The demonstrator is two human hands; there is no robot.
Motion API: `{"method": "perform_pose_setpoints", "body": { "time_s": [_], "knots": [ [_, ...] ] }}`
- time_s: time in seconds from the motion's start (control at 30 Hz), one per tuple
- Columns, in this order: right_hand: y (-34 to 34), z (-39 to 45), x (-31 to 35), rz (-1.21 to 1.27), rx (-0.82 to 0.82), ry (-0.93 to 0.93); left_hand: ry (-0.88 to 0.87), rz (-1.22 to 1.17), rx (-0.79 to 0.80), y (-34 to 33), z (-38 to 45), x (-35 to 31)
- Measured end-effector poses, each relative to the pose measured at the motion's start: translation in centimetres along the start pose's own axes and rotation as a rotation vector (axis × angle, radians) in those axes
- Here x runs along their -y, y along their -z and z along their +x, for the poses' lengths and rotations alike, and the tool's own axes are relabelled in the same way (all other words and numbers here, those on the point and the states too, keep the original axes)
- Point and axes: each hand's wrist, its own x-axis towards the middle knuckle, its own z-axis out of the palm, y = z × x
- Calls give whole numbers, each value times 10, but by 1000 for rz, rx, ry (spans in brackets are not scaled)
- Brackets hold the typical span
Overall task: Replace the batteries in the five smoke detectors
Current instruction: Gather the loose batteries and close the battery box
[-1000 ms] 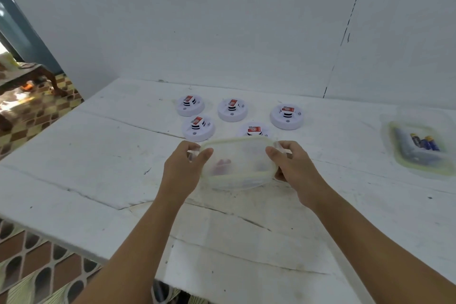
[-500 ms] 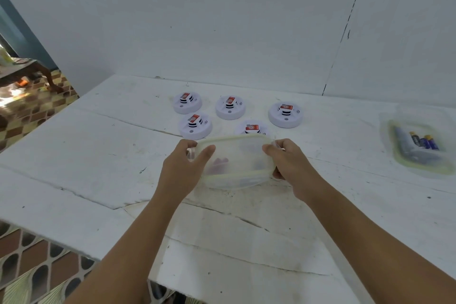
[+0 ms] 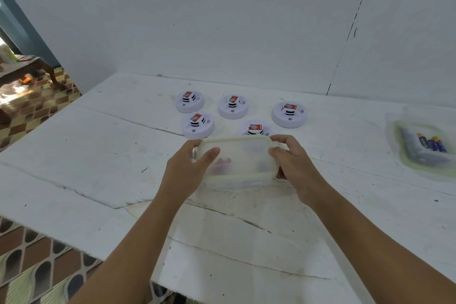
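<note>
Several white round smoke detectors with red labels lie on the white table (image 3: 98, 155), among them one at the back left (image 3: 189, 102), one in the middle (image 3: 233, 106) and one at the right (image 3: 289, 114). In front of them I hold a lidded clear plastic container (image 3: 243, 163). My left hand (image 3: 187, 170) grips its left end, thumb on the lid. My right hand (image 3: 293, 165) grips its right end. Reddish shapes show faintly through the lid.
A second clear container (image 3: 424, 150), lid off, lies at the table's right with blue batteries (image 3: 431, 143) inside. A white wall stands right behind the table. The table's front edge runs close to me, with patterned floor at the left.
The hands and the container have barely moved; they stay in front of the detectors with the same grip at both ends.
</note>
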Motion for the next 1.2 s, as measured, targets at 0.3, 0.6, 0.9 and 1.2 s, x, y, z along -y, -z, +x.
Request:
{"method": "perform_pose_setpoints", "body": {
  "time_s": [0.3, 0.6, 0.9, 1.2],
  "knots": [
    [-2, -4, -11, -2, -12, -6, 100, -83, -143, -9, -8, 0],
    [3, -5, -6, 33, 14, -34, 125, -81, -23, 2, -4, -3],
    [9, -6, -6, 52, 54, -33, 16, 104, -145, -1, -9, 5],
    [1, -9, -16, -7, 23, 32, 51, 67, -194, -5, -16, 0]
  ]
}}
